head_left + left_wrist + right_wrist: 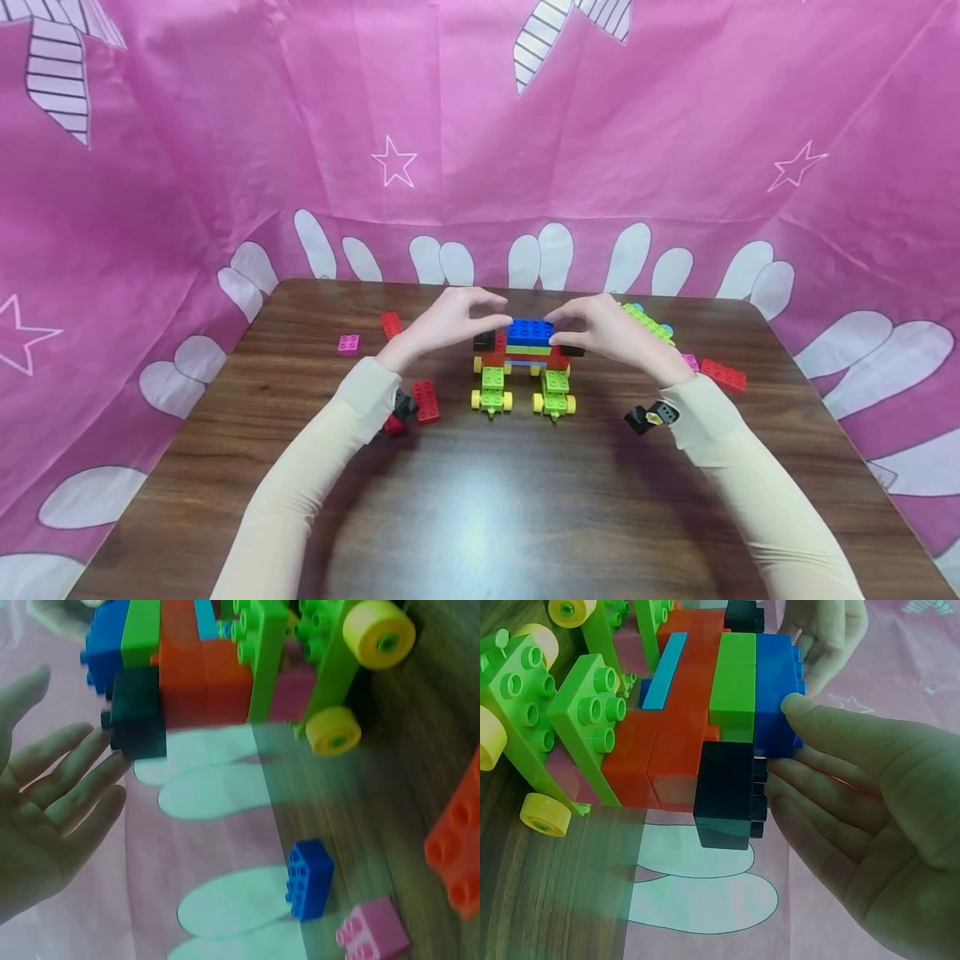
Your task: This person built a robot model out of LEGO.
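A block vehicle (525,367) with green chassis pieces and yellow wheels stands mid-table, topped by a blue brick (529,332). My left hand (498,317) reaches its left end; in the left wrist view the left hand (82,750) has straight, spread fingers, the tips by a black brick (139,712) on the model's side. My right hand (558,321) is at the right end. In the right wrist view the right hand (787,750) presses its thumb on the blue brick (776,682), with relaxed fingers against another black brick (727,795).
Loose bricks lie around the model on the brown table (480,500): a pink one (348,343) and red ones (390,324) (426,401) at left, a green plate (648,323) and a red brick (723,375) at right. Pink cloth walls the table's far edges.
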### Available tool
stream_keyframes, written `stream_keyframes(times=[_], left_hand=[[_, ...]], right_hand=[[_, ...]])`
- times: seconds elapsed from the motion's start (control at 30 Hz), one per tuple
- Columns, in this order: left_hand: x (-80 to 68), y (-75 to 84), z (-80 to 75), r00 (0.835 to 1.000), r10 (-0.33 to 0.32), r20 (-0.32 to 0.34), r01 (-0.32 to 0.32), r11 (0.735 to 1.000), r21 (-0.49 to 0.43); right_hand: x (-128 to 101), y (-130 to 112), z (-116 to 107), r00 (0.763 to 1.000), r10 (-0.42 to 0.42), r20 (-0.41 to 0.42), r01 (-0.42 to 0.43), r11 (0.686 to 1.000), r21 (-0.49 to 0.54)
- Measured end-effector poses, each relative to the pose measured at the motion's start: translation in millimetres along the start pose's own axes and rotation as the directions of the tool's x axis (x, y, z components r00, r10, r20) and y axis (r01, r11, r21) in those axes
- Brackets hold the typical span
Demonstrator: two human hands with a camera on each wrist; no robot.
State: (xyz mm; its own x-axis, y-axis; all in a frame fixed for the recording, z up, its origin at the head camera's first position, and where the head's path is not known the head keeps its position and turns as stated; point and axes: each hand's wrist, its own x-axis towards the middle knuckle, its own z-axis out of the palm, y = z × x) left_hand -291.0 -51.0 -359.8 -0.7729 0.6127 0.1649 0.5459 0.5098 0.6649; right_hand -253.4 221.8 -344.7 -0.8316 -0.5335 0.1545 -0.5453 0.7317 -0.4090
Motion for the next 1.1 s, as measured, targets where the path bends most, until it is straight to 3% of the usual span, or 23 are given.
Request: stream_keyframes(times=[0.2, 0.4, 0.47, 0.53, 0.7, 0.93, 1.1], left_hand=[[4.3, -16.6, -14.4, 0.997, -0.035, -0.067, 0.037, 0.999, 0.029], [13.7, -44.1, -15.7, 0.998, -0.056, -0.027, 0.059, 0.992, 0.112], [18.3, -53.5, -15.0, 0.998, -0.068, 0.016, 0.064, 0.978, 0.200], [23.1, -62.2, -14.0, 0.993, -0.092, 0.074, 0.064, 0.947, 0.315], [32.6, -79.7, -9.7, 0.962, -0.182, 0.204, 0.059, 0.866, 0.496], [39.7, -95.7, -5.4, 0.949, -0.232, 0.213, 0.088, 0.844, 0.529], [38.8, -100.3, -3.4, 0.953, -0.218, 0.211, 0.073, 0.840, 0.537]], right_hand=[[-0.9, -0.3, -0.9, 1.000, 0.014, 0.008, -0.014, 1.000, -0.008], [-3.7, 0.6, 1.1, 1.000, -0.005, 0.009, 0.005, 1.000, -0.007], [-4.0, 0.9, 1.4, 1.000, -0.018, 0.002, 0.018, 1.000, -0.012], [-3.5, 1.2, 1.2, 0.999, -0.032, -0.007, 0.032, 0.999, -0.014], [-2.5, 1.2, 1.0, 0.999, -0.047, -0.015, 0.047, 0.999, -0.016], [-3.5, 1.1, 2.1, 0.999, -0.034, -0.009, 0.033, 0.999, -0.023], [-3.2, 0.8, 2.6, 0.999, -0.048, -0.014, 0.048, 0.999, -0.026]])
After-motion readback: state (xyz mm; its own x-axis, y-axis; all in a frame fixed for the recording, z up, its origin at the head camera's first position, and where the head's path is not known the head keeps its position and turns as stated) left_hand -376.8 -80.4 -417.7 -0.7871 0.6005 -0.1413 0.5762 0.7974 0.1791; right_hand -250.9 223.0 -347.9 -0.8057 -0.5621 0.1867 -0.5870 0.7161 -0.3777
